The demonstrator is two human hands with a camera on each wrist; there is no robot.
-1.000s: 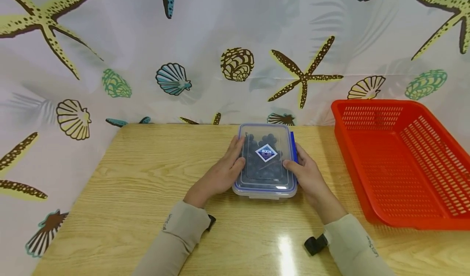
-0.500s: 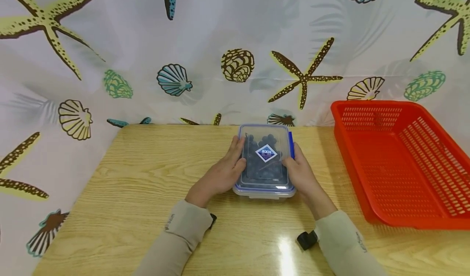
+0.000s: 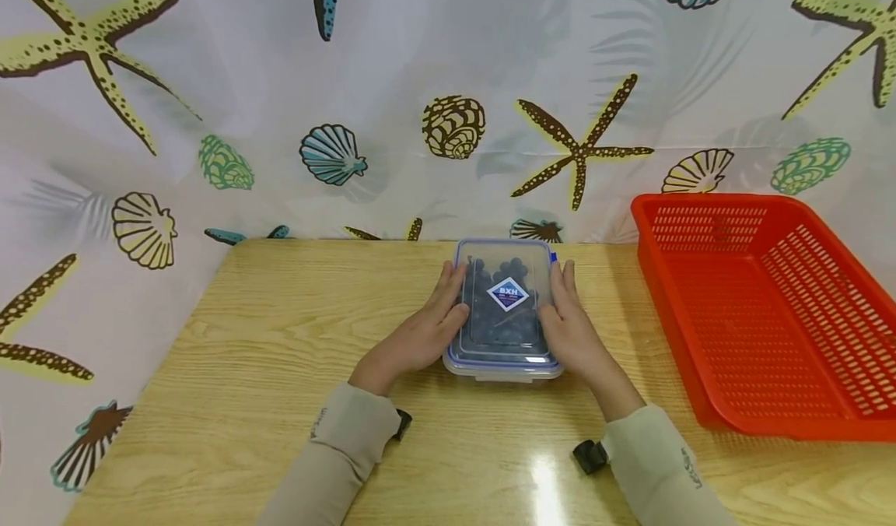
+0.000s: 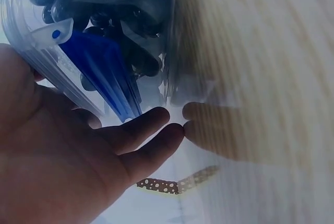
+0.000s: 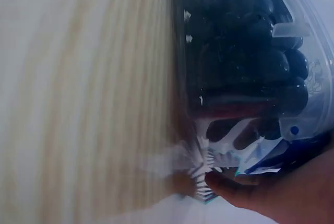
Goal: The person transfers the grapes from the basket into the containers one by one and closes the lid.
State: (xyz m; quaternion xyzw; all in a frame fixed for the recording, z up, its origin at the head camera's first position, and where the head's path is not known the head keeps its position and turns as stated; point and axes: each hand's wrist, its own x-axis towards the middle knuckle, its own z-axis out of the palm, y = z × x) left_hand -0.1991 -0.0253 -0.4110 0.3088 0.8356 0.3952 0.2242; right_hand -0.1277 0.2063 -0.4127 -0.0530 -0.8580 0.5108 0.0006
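A clear lidded food container with a blue seal and a diamond label stands on the wooden table, filled with dark grapes. My left hand holds its left side, thumb on the lid's edge and fingers along the wall. In the left wrist view, a blue latch slants out from the container near those fingers. On the opposite side my right hand has its thumb on the lid's edge and its fingers pressed along the side. They cover most of the right blue latch.
A red plastic basket with slotted walls stands to the right of the container. Behind the wooden table hangs a white cloth printed with shells and starfish.
My right hand has shifted inward and its fingers have come up over the right latch, which stuck out more before. The left hand and the container have stayed almost in place.
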